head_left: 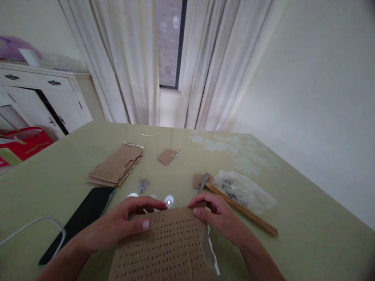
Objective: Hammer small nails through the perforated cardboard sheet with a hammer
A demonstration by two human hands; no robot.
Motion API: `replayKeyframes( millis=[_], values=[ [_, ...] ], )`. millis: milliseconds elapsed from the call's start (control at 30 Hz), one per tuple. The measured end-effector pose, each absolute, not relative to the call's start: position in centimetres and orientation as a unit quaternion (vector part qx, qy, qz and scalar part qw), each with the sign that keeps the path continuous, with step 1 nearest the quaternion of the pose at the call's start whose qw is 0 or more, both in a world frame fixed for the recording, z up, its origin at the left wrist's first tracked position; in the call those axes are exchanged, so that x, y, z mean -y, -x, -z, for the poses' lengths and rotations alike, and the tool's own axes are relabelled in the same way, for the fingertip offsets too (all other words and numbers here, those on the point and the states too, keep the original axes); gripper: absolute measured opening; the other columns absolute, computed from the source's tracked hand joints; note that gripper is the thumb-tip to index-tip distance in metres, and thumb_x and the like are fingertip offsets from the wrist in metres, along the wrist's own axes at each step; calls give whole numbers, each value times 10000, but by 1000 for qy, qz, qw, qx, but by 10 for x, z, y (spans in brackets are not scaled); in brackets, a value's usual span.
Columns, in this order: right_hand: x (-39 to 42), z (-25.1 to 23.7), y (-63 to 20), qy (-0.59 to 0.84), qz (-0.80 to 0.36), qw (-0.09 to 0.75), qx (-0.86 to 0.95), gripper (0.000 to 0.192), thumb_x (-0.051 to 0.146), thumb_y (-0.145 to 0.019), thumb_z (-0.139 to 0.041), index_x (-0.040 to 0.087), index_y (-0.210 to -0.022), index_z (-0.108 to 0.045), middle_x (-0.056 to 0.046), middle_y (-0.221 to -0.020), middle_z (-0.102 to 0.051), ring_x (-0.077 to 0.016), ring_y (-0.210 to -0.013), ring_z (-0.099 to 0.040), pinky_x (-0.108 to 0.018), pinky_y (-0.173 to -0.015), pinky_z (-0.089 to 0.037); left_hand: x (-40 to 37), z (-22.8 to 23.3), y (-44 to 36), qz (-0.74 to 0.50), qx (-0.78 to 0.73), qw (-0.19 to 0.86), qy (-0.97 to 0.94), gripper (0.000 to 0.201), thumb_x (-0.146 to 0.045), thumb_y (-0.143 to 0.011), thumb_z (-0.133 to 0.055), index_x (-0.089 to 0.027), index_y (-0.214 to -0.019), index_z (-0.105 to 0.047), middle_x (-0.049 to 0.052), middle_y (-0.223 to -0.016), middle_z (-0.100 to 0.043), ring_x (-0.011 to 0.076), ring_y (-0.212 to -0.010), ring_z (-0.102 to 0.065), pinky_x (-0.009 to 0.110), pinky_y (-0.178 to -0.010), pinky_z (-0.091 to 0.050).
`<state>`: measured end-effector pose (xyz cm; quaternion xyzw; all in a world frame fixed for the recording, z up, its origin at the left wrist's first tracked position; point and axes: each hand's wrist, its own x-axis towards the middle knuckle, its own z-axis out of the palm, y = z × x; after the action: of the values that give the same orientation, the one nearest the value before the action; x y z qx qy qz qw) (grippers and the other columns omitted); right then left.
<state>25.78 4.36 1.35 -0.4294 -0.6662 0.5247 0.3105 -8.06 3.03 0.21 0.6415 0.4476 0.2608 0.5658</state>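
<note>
A stack of brown cardboard sheets (166, 246), punched with rows of small holes, lies close to me at the table's near side. My left hand (129, 220) grips its far left edge, thumb on top and fingers over the back. At the far right corner, my right hand (212, 210) pinches the stack between thumb and fingers. Layered, torn white edges show along the stack's right side. Just beyond my right hand is a hammer (238, 207) with a wooden handle, its metal head on a small cardboard piece (198, 181). Several nails (143, 184) lie beyond my left hand.
Another pile of punched cardboard (117, 164) sits at the left, near a black phone (82, 218) with a white cable (43, 219) across it. A clear plastic bag (243, 191) holding dark bits rests beside the hammer. A small cardboard scrap (167, 156) lies farther back.
</note>
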Motion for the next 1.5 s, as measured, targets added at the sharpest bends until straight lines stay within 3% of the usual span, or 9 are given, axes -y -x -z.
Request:
replayKeyframes(
  millis=[133, 200, 400, 633, 833, 967, 1133, 1267, 1500],
  values=[
    [-43, -13, -256, 421, -544, 309, 656, 219, 422, -931, -822, 254, -1073, -822, -43, -1067, -740, -224, -1006, -677, -326, -840, -544, -43, 0, 95, -356, -588, 385, -616, 582, -667, -1050, -445, -253, -1179, -833, 84, -1055, -838, 247, -887, -759, 350, -794, -634],
    [-42, -13, -255, 414, -552, 311, 653, 238, 432, -923, -834, 257, -1084, -819, -41, -1074, -736, -223, -1013, -678, -324, -845, -551, -53, 9, 102, -356, -641, 241, -636, 558, -628, -1045, -450, -218, -1117, -822, 87, -968, -840, 246, -781, -754, 351, -725, -626],
    [-43, -11, -256, 413, -563, 326, 637, 323, 484, -908, -853, 279, -1153, -806, -24, -1059, -698, -194, -936, -655, -307, -805, -559, -73, 50, 102, -320, -622, 103, -708, 416, -409, -990, -498, -212, -1196, -801, 131, -1242, -807, 329, -1137, -738, 477, -1079, -549],
    [-45, -10, -256, 389, -540, 358, 655, 357, 520, -933, -808, 292, -1206, -791, -60, -1172, -729, -228, -1070, -641, -337, -877, -569, -80, 70, 98, -263, -603, 57, -751, 365, -367, -1000, -508, -223, -1142, -812, 130, -1237, -809, 310, -1164, -724, 445, -1105, -539],
    [-63, -7, -266, 505, -394, 412, 648, 525, 676, -1002, -548, 236, -1199, -756, -82, -1030, -765, -206, -749, -647, -313, -614, -520, -77, 66, 101, -225, -644, 59, -729, 350, -327, -1011, -474, -227, -1110, -795, 109, -1193, -810, 279, -1082, -759, 370, -969, -577],
    [-80, -1, -288, 593, -270, 420, 631, 450, 624, -995, -554, 215, -1070, -727, -105, -1011, -767, -263, -887, -679, -372, -770, -532, -78, 61, 104, -210, -679, 82, -698, 339, -264, -983, -493, -243, -1173, -772, 72, -1127, -839, 246, -979, -798, 331, -887, -591],
    [-88, 13, -304, 664, -159, 338, 648, 268, 451, -924, -658, 205, -1008, -727, -114, -980, -754, -297, -884, -681, -417, -843, -496, -77, 55, 104, -203, -692, 105, -685, 344, -286, -966, -524, -201, -1194, -768, 90, -1042, -854, 258, -930, -811, 345, -860, -604],
    [-88, 24, -301, 670, -125, 259, 685, 165, 330, -900, -722, 199, -1000, -739, -135, -1073, -764, -331, -1038, -684, -417, -936, -482, -75, 51, 102, -206, -691, 106, -685, 350, -317, -978, -504, -185, -1154, -776, 110, -1042, -854, 273, -924, -813, 375, -879, -611],
    [-89, 28, -293, 670, -99, 180, 713, 198, 247, -946, -705, 174, -1122, -757, -159, -1174, -725, -330, -1130, -669, -404, -1008, -476, -74, 42, 103, -229, -691, 97, -679, 334, -342, -977, -528, -213, -1121, -800, 117, -1114, -861, 304, -1000, -821, 405, -921, -610]
  ],
)
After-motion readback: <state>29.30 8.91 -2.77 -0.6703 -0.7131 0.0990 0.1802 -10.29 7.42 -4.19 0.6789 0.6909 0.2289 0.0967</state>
